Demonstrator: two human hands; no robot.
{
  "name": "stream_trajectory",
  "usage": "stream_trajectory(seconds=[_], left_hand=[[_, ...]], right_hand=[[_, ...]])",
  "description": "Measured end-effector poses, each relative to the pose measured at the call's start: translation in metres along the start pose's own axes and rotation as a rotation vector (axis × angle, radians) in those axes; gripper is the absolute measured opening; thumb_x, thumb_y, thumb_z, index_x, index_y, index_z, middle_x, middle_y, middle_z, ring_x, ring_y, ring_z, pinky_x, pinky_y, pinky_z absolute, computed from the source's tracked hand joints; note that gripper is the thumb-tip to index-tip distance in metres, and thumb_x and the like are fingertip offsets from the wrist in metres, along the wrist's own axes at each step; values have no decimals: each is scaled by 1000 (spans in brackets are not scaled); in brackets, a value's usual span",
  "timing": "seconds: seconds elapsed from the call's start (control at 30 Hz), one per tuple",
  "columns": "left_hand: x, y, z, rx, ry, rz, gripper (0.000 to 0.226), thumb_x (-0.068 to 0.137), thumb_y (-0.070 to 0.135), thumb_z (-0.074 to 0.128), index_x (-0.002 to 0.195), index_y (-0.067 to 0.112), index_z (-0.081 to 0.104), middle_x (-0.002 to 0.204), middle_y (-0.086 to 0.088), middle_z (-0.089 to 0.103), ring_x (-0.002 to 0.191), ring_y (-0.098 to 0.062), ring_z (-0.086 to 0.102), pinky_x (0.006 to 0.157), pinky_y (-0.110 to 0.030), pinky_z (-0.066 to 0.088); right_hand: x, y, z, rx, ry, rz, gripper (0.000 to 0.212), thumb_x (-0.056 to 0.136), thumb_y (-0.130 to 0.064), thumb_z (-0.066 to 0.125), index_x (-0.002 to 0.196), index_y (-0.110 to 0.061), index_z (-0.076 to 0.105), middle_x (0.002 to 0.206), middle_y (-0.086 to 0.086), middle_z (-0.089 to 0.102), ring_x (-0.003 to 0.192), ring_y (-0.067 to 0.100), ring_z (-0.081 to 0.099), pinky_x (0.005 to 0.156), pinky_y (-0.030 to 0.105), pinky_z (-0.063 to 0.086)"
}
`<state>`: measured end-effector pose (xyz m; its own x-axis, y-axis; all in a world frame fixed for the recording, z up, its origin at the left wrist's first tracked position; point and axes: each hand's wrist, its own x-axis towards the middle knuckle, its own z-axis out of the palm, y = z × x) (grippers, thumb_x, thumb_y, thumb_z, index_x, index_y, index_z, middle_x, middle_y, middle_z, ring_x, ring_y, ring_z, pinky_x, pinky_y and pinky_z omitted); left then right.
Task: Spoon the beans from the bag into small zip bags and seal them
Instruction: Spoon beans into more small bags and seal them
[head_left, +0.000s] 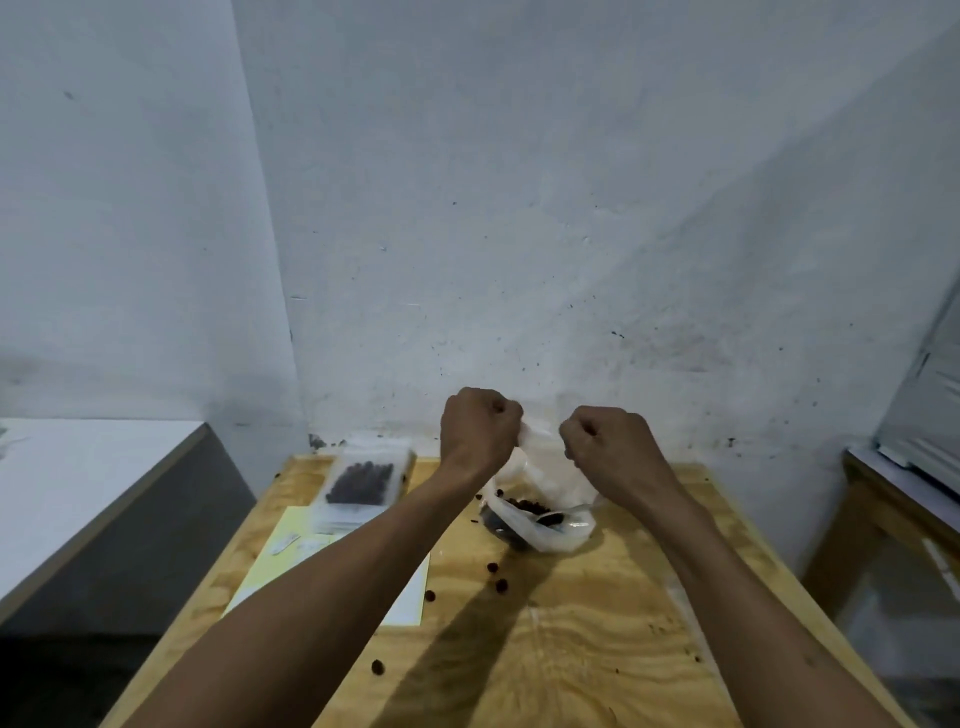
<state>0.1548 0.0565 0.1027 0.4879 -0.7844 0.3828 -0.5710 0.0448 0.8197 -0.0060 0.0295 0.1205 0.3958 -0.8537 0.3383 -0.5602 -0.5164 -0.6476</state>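
Both fists, the left hand (480, 423) and right hand (602, 439), pinched the top of a small clear plastic zip bag (535, 452) between curled fingers, apparently sealing it above the crumpled white bean bag (540, 519); pressing along the strip seemed next.

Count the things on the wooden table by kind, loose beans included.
Large bean bag: 1
Spoon: 1
Filled small zip bag: 1
Yellow sheet: 1
Loose beans, for instance: about 5
Total: about 9
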Motion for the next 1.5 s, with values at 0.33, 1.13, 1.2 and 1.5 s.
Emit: stream_trajectory(seconds=[0.33,1.13,1.2,1.5], left_hand=[[-15,-13,2,324,301,679,25,93,19,56,72,11,68,42,-2,48,33,-22,40,36,-30,36],[-2,-21,-27,609,-353,604,97,71,59,83,146,16,39,130,-6,45,109,-22,49,89,-23,32],[-6,-20,-26,582,-381,583,100,70,58,84,147,15,37,131,-5,44,108,-21,48,88,-25,34],[-12,-27,-19,533,-436,352,95,72,60,80,147,15,41,132,-3,49,113,-23,52,86,-30,42]], right_hand=[[8,-16,4,20,147,146,61,84,-56,46,49,-5,48,57,20,62,54,34,64,62,42,55],[7,5,-10,127,40,30,7,78,-13,80,78,-18,75,73,-6,73,69,8,69,67,24,58],[5,-1,-12,211,-96,-4,17,79,-10,77,65,-20,76,62,-6,71,58,6,67,59,22,56],[6,18,4,318,-219,-29,6,82,-13,79,85,-18,81,80,2,78,81,16,76,79,35,62]])
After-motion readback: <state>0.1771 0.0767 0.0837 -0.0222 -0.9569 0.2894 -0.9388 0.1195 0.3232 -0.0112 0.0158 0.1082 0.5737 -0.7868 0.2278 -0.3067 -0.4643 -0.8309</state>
